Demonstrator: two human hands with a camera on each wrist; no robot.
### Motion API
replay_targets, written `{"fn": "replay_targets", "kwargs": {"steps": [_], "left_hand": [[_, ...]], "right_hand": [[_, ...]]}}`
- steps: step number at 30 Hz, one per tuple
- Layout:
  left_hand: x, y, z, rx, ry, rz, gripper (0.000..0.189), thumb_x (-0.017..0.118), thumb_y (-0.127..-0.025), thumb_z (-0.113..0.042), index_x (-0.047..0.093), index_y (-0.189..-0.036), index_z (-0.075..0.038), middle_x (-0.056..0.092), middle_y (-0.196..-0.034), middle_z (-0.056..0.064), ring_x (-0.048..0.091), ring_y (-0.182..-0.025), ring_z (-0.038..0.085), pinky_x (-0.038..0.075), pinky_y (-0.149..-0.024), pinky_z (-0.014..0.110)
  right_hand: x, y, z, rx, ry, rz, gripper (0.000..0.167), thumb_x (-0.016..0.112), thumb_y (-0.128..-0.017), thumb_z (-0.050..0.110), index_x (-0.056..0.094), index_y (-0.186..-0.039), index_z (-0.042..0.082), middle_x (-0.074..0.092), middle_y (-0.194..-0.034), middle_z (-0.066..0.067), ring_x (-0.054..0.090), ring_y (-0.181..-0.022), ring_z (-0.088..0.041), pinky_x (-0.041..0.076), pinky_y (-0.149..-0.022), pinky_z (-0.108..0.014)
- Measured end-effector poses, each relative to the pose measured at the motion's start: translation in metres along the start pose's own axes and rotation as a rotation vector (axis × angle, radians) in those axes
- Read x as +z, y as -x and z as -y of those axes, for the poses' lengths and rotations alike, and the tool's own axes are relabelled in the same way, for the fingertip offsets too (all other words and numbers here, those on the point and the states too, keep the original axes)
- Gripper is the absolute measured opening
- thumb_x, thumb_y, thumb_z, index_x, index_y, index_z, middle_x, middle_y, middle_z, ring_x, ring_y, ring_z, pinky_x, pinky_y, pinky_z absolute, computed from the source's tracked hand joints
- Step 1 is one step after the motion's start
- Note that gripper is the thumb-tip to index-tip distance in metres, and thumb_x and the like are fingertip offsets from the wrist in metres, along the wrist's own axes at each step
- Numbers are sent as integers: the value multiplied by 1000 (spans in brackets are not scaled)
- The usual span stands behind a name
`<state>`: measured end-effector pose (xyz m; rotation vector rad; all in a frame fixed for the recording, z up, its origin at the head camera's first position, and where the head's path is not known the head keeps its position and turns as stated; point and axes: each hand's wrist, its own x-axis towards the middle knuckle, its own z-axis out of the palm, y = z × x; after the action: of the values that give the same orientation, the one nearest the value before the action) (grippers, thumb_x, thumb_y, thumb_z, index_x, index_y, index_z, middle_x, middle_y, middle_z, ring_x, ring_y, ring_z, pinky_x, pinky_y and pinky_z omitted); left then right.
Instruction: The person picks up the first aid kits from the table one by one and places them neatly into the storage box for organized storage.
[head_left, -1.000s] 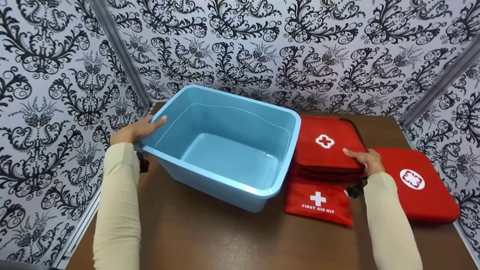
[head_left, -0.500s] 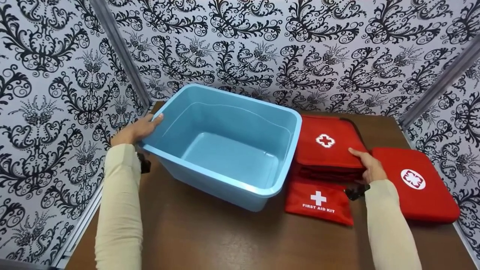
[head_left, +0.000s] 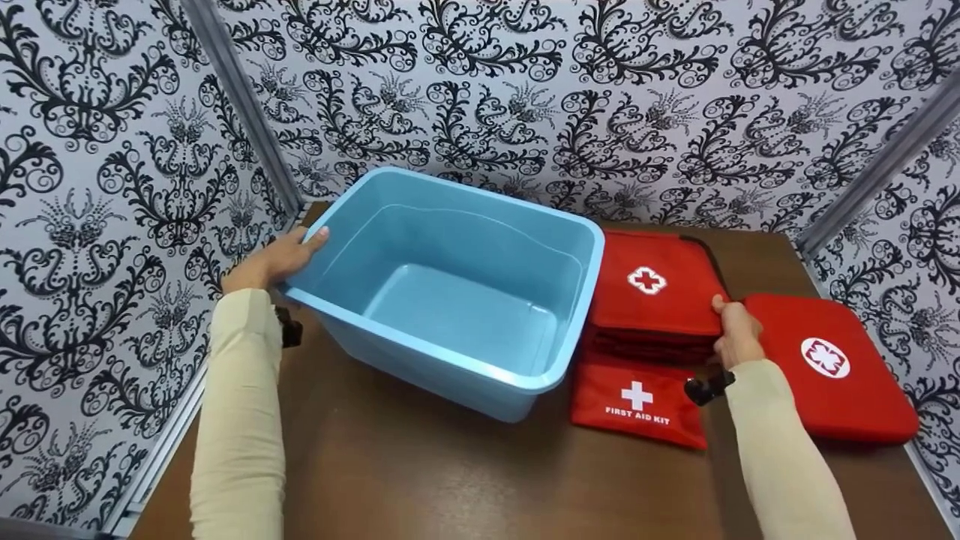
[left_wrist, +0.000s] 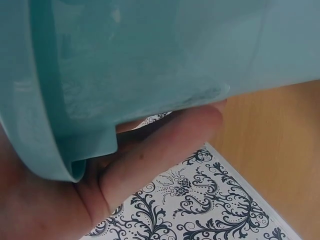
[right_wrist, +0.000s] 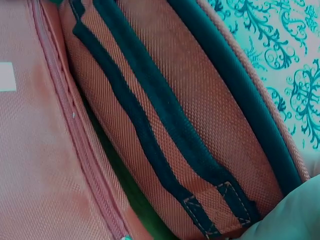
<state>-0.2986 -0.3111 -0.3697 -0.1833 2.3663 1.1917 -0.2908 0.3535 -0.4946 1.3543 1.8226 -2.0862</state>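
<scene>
A light blue plastic tub (head_left: 450, 300) stands on the table, turned at an angle. My left hand (head_left: 277, 259) grips its left rim, thumb over the inside and fingers beneath the lip; in the left wrist view, the finger (left_wrist: 162, 147) lies along the outer wall. Right of the tub is a red first aid bag (head_left: 637, 300) with a white-bordered cross emblem. Against this bag's right front corner rests my right hand (head_left: 739, 334), thumb at the top edge, other fingers mostly hidden. The right wrist view shows the bag's side with a dark strap (right_wrist: 155, 105).
A flat red pouch (head_left: 615, 401) lettered FIRST AID KIT lies in front of the bag, partly under it. A red case (head_left: 840, 375) with a round white emblem lies at the right. Patterned walls (head_left: 495, 97) enclose the wooden table (head_left: 450, 480) at back and sides.
My right thumb has drawn back from the bag's top to its right edge. The bag has shifted slightly left. My left hand stays on the tub's rim.
</scene>
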Motion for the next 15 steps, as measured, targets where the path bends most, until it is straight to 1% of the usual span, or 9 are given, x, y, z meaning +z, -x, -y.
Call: {"fn": "replay_targets", "kwargs": {"steps": [2,4,5,7,8,9,11,13,15], "left_hand": [[0,0,1,2,-3,-1,83,25,-102,-65,-3,-161,-15,36,-148,38,50,-129,55,56,-88,63],[0,1,2,8,-11,0,82,25,-102,-65,-1,-161,-14,39,-146,38,52,-127,54,57,-87,62],[0,1,2,10,-12,1,82,25,-102,-64,1,-161,-14,40,-145,37,53,-126,53,57,-87,61],[1,1,3,22,-23,-1,80,25,-102,-64,6,-160,-11,42,-142,37,55,-123,52,59,-86,59],[1,1,3,24,-22,-1,79,25,-102,-63,8,-159,-11,42,-141,36,56,-122,52,59,-86,59],[1,0,3,26,-19,-3,78,25,-103,-63,8,-159,-11,43,-141,36,56,-122,51,59,-85,58],[1,-1,3,34,-28,-11,78,25,-103,-63,10,-159,-11,42,-141,36,56,-122,51,60,-84,57],[1,-2,4,42,-31,-14,78,25,-103,-62,9,-159,-10,41,-141,36,55,-122,52,59,-85,59],[0,-4,5,52,-57,-27,79,23,-103,-63,9,-159,-9,40,-143,36,54,-123,50,57,-89,58]], "right_hand": [[1,2,3,-1,8,4,66,65,-91,45,34,-143,19,41,-139,6,42,-120,-15,49,-99,-37],[2,4,5,-2,11,7,76,63,-92,46,25,-153,19,30,-155,4,34,-135,-18,42,-111,-55],[3,4,6,-8,15,2,78,63,-92,46,24,-154,19,28,-157,5,32,-139,-17,42,-112,-51],[3,6,9,-11,-6,4,83,65,-91,46,22,-157,19,28,-158,6,31,-141,-15,32,-120,-52],[3,7,11,-14,-10,8,82,67,-91,45,24,-156,20,34,-153,8,34,-138,-14,32,-121,-44],[2,8,13,-18,-13,4,81,70,-89,44,28,-154,21,39,-143,11,39,-129,-12,34,-119,-36],[-2,11,21,-20,38,35,80,71,-87,47,29,-151,23,45,-124,13,46,-114,-12,40,-112,-33],[-9,15,31,-13,114,105,74,71,-86,51,34,-144,23,49,-107,11,51,-100,-13,44,-104,-40],[-17,19,42,5,227,230,61,64,-89,55,40,-133,20,56,-96,10,57,-91,-14,45,-99,-45]]}}
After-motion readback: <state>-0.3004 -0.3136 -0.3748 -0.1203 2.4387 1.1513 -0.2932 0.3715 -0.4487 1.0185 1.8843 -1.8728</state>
